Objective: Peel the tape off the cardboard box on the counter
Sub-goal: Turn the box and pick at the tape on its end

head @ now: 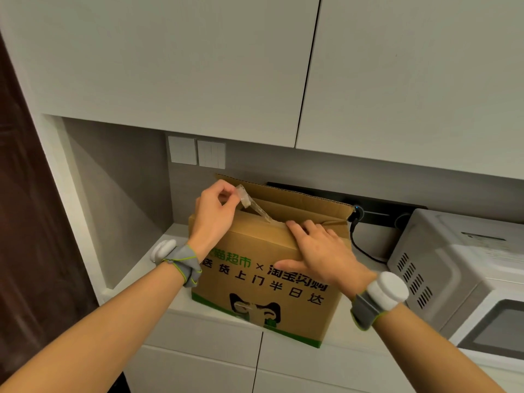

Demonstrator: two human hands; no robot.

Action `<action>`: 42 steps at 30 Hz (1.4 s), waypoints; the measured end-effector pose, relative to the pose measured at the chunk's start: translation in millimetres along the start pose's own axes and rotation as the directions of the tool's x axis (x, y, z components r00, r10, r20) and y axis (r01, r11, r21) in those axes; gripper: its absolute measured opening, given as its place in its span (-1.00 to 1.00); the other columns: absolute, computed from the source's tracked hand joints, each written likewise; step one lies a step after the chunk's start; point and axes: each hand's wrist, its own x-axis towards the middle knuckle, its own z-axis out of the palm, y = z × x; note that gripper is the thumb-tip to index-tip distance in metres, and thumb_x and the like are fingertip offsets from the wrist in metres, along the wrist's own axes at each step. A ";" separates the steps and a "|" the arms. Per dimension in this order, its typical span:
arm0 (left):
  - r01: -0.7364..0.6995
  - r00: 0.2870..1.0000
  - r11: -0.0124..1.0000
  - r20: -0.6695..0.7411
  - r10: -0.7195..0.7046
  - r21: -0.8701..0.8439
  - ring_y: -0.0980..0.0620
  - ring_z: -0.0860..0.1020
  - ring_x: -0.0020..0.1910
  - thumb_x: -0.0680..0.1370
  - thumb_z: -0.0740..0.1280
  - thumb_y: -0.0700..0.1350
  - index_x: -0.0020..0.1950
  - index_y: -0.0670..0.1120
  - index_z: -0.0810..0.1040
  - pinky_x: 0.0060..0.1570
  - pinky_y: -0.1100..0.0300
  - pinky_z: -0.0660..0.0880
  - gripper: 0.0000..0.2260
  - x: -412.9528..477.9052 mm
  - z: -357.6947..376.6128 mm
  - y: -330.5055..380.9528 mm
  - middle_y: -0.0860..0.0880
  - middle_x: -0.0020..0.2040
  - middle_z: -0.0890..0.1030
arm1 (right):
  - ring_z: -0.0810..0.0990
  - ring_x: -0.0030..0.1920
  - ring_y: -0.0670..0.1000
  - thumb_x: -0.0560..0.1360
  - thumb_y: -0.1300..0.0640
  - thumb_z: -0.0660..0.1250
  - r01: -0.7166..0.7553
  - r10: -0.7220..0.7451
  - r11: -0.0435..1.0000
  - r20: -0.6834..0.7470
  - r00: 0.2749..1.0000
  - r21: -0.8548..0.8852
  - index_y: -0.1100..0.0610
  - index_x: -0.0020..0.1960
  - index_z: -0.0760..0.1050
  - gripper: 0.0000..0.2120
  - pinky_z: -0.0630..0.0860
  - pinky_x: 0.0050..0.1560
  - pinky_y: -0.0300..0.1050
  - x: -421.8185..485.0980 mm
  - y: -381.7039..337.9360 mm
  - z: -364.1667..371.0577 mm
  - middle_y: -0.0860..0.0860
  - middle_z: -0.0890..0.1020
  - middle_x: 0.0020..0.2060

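- Box [263, 293] on desk [357, 343], microwave [442, 268] at 3 o'clock.
- Right hand [320, 256] flat, fingers straight, pressing box top by tape's stuck end.
- Left hand [212, 219], 11 o'clock of it, pinches lifted tape [246, 200]; pull low & slow w/ right hand bracing, else cardboard may tear.

**Wrist kit: matched pair**

Left grip [212, 219], right grip [320, 256] bare; forearms bare. Left strap [181, 263], right strap [365, 310]: grey fabric, lime-green edging. White rounded pucks: left puck [163, 249] at strap's 10 o'clock, right puck [388, 287] at 2 o'clock.
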 end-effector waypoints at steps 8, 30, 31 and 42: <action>0.039 0.995 0.999 -0.087 -0.042 -0.037 0.11 0.55 -0.18 0.63 0.37 -0.18 -0.09 -0.06 0.56 -0.07 0.16 0.49 -0.89 9.7 -12.8 -3.9 0.05 -0.18 0.62 | 0.37 0.40 0.04 0.41 -0.52 0.24 -0.020 0.020 1.000 0.043 0.999 -0.006 -0.14 0.61 0.00 -0.07 0.31 0.46 0.05 -16.2 50.5 -7.1 -0.04 0.36 0.44; 0.069 0.935 0.947 0.352 0.048 -0.313 0.07 0.34 -0.47 0.65 0.16 -0.31 0.00 -0.12 0.39 -0.30 0.08 0.41 -0.88 -0.1 8.9 30.7 0.11 -0.43 0.36 | 0.08 0.61 0.11 0.44 -0.50 0.19 -0.027 0.027 0.999 0.006 1.000 -0.023 0.02 0.66 -0.11 0.03 -0.11 0.61 0.13 -10.4 29.3 -1.1 0.06 0.15 0.60; 0.050 0.926 0.963 0.373 0.055 -0.266 0.09 0.33 -0.46 0.62 0.22 -0.26 0.00 -0.10 0.42 -0.33 0.14 0.34 -0.93 -1.6 11.4 31.9 0.10 -0.43 0.36 | 0.08 0.61 0.11 0.44 -0.50 0.19 -0.014 0.014 0.999 -0.007 1.000 -0.031 0.03 0.66 -0.12 0.03 -0.10 0.62 0.15 -6.6 24.1 1.6 0.07 0.15 0.60; -0.348 0.829 0.873 0.546 0.117 0.342 0.02 0.57 -0.08 0.43 0.30 0.27 -0.07 0.10 0.49 -0.10 0.01 0.54 -0.73 -9.6 20.9 43.5 0.13 -0.08 0.57 | 0.40 0.39 0.12 0.45 -0.57 0.09 0.048 -0.052 0.998 -0.093 0.994 -0.047 0.02 0.56 0.15 -0.10 0.27 0.49 0.17 16.5 -0.4 7.3 0.06 0.40 0.42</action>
